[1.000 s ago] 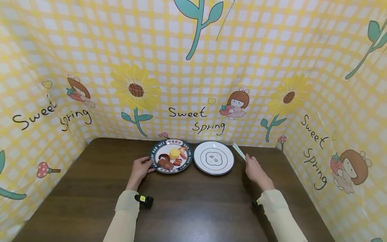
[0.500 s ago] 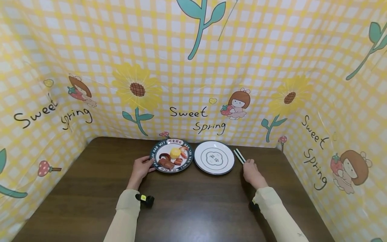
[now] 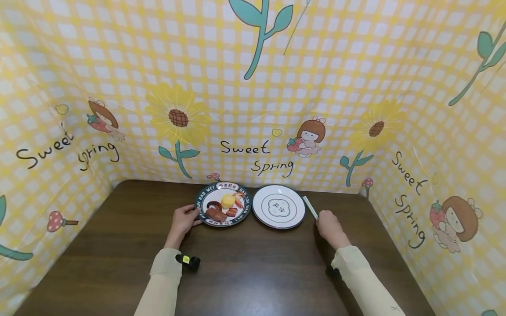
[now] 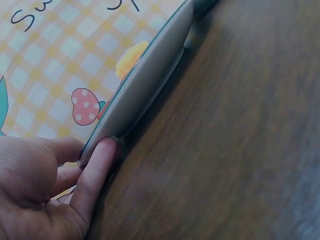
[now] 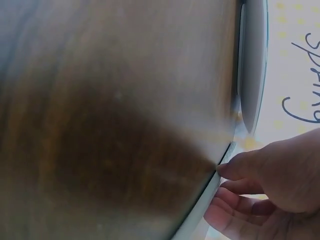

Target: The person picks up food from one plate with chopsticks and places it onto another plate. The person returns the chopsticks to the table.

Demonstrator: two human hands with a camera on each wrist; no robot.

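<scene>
My left hand (image 3: 184, 225) holds the left edge of a dark-rimmed plate (image 3: 200, 210), thumb and fingers at its rim. On it lie a yellow piece of food (image 3: 227, 201), a brown piece (image 3: 215, 214) and several reddish pieces. In the left wrist view, a fingertip (image 4: 106, 145) presses the pale underside of that plate near the table. My right hand (image 3: 331, 228) pinches a pair of pale chopsticks (image 3: 310, 208) between thumb and fingers. They lie low along the tabletop, their far ends close to the right edge of a white plate (image 3: 258, 210) with a printed centre.
Both plates stand side by side near the back edge of the brown wooden table (image 3: 237, 272). A yellow checked cloth (image 3: 245, 101) with sunflowers and lettering rises behind and on both sides. Each wrist wears a small black camera (image 3: 191, 262).
My right hand has shifted slightly left and toward me, bringing the chopsticks lower and nearer the white plate. My left hand has stayed at the dark-rimmed plate, and both plates keep their places.
</scene>
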